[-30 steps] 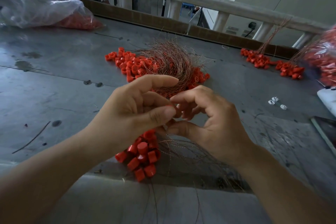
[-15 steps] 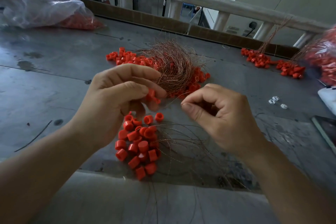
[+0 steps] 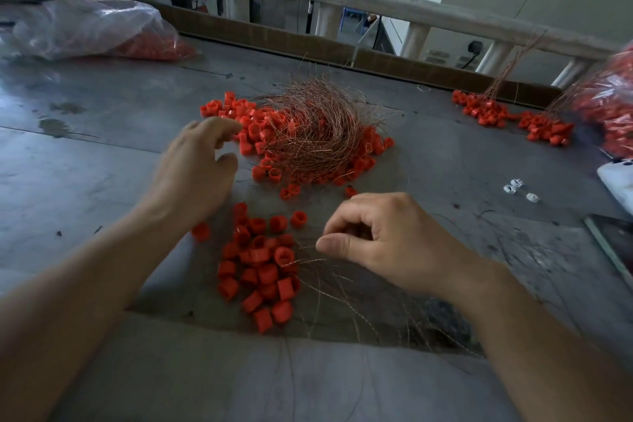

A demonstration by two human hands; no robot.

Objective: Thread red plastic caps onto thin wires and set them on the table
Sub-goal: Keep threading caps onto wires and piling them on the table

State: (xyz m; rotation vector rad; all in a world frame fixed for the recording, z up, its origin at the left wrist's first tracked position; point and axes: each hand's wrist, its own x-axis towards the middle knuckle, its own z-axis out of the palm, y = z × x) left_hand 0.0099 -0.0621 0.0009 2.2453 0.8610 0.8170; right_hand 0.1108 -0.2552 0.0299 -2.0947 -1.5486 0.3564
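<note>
Near the front of the desk, between the two forearms: a loose pile of red caps, lying on sides and ends. Just to its right, touching the pile's edge, a fan of thin wires spreads over the desk toward the viewer.

Right hand: fingers curled, thumb pressed to the forefinger, pinching the thin wires at their far ends just beside the pile; how many it holds cannot be told.

Left hand: motion-blurred, beyond the pile, fingers loosely bent with a clear gap between thumb and forefinger; nothing visible in it. Its fingertips lie just beside the left edge of the wired heap, a mound of red caps with copper-coloured wires arching out of it like a nest. A few single caps lie between heap and pile.

Far right of the desk: a second cluster of red caps with wires rising toward the wooden railing. A clear plastic bag holding red pieces lies at far left; another bag of red pieces sits at the right edge. Small white pieces lie well apart from the caps, near a dark flat object.
</note>
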